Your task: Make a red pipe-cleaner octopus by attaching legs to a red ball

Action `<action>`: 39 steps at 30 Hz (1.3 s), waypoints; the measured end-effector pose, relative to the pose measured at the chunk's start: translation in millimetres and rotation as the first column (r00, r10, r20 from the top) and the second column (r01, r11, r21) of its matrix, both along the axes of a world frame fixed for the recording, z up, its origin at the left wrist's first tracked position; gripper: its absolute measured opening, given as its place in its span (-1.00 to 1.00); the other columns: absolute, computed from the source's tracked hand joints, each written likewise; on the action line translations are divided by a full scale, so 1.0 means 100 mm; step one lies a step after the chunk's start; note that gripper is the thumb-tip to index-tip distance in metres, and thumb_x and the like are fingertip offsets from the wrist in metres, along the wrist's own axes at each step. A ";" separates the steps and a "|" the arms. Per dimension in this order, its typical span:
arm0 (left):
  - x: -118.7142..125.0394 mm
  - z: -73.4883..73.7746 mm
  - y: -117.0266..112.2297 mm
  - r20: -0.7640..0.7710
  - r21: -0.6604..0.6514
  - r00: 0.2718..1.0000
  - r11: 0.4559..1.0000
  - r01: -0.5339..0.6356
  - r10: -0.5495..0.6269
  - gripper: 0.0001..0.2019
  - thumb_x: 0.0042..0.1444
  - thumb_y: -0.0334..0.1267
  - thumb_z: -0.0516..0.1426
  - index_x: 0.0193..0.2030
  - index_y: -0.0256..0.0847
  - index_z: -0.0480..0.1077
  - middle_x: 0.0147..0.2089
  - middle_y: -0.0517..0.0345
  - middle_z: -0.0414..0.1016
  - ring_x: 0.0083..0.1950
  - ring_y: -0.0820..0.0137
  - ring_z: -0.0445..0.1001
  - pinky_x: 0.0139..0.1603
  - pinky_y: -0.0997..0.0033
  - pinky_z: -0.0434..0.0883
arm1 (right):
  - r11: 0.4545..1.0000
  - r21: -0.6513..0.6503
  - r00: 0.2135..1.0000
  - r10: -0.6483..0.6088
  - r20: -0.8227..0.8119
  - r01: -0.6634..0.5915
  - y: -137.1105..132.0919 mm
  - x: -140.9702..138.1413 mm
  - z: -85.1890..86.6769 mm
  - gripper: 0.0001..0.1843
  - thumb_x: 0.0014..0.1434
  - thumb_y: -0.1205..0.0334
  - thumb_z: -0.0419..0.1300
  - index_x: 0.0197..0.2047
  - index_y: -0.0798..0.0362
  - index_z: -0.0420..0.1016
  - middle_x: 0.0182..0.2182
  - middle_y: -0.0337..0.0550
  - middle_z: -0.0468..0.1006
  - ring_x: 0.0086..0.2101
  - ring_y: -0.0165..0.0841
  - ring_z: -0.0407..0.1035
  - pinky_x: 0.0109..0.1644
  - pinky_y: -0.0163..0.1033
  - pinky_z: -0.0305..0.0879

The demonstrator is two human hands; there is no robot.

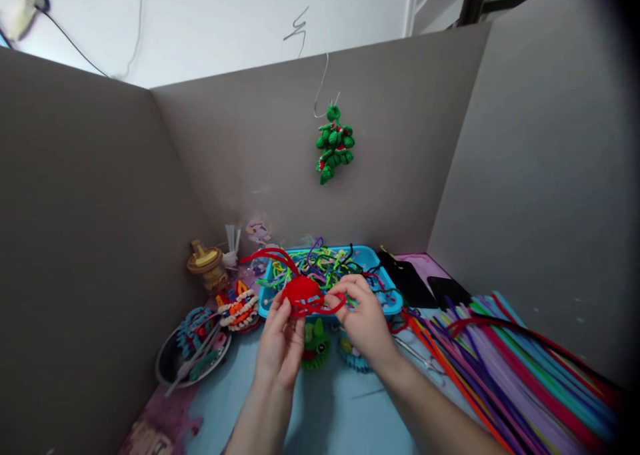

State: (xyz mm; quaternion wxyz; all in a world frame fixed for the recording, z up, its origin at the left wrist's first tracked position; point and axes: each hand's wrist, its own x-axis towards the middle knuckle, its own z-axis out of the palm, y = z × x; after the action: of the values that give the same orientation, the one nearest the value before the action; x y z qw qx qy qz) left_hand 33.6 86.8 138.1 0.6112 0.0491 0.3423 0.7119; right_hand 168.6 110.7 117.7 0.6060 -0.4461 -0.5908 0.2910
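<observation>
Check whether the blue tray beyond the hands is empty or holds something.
Not empty: tangled, multicoloured strips lie across the blue tray, though some bare blue shows towards its far right corner.

At six o'clock, the red piece (301, 289) is looking fuzzy, the plastic tray (394, 306) smooth and glossy; at eight, a metal bowl (171, 360) is gleaming; at four, stems (520, 368) are looking velvety.

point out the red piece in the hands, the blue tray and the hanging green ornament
Red piece (301, 287): head view, on its rounded body.
Blue tray (395, 302): head view, on its rim, near right corner.
Green ornament (334, 141): head view, on its middle.
</observation>
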 end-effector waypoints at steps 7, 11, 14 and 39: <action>-0.03 -0.01 -0.04 0.140 0.049 0.980 0.989 0.136 -0.142 -0.73 0.27 -0.51 -0.11 -0.02 -0.32 0.34 -0.36 0.04 0.61 -0.45 0.46 0.58 -0.48 0.59 0.52 | 0.969 -0.138 0.944 0.158 -0.289 -0.204 0.00 -0.09 -0.06 -0.90 -0.15 0.21 0.35 -0.55 0.05 0.56 -0.21 -0.10 0.39 -0.15 -0.23 0.34 -0.05 -0.14 0.23; -0.07 -0.03 -0.02 0.194 0.074 0.961 0.980 0.185 -0.196 -0.68 0.29 -0.45 -0.13 0.08 -0.31 0.32 -0.39 0.04 0.61 -0.46 0.42 0.58 -0.50 0.56 0.52 | 0.955 -0.159 0.922 0.185 -0.341 -0.251 -0.02 -0.09 -0.04 -0.90 -0.18 0.22 0.37 -0.55 0.04 0.57 -0.18 -0.10 0.38 -0.12 -0.21 0.35 -0.03 -0.12 0.24; -0.06 -0.02 -0.02 0.213 0.080 0.956 0.979 0.189 -0.202 -0.64 0.28 -0.49 -0.15 0.12 -0.27 0.30 -0.42 0.07 0.60 -0.47 0.44 0.58 -0.49 0.58 0.51 | 0.950 -0.149 0.927 0.221 -0.303 -0.275 -0.06 -0.07 0.00 -0.90 -0.18 0.22 0.37 -0.56 0.04 0.56 -0.16 -0.09 0.38 -0.11 -0.20 0.36 0.04 -0.08 0.21; 0.01 -0.04 -0.05 0.125 0.118 0.987 0.990 0.083 -0.097 -0.60 0.20 -0.55 -0.06 0.11 -0.17 0.31 -0.30 0.10 0.61 -0.41 0.48 0.58 -0.38 0.57 0.52 | 0.978 0.203 0.987 -0.076 0.140 0.046 -0.21 -0.07 0.12 -0.87 0.04 0.40 0.21 -0.48 0.00 0.46 -0.47 -0.21 0.46 -0.34 -0.29 0.32 -0.22 -0.18 0.24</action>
State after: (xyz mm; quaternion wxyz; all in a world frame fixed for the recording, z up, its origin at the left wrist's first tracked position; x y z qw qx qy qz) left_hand 34.6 82.2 133.7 0.6602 0.0523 0.2582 0.7034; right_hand 162.0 89.7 129.6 0.6110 -0.4215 -0.6460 0.1779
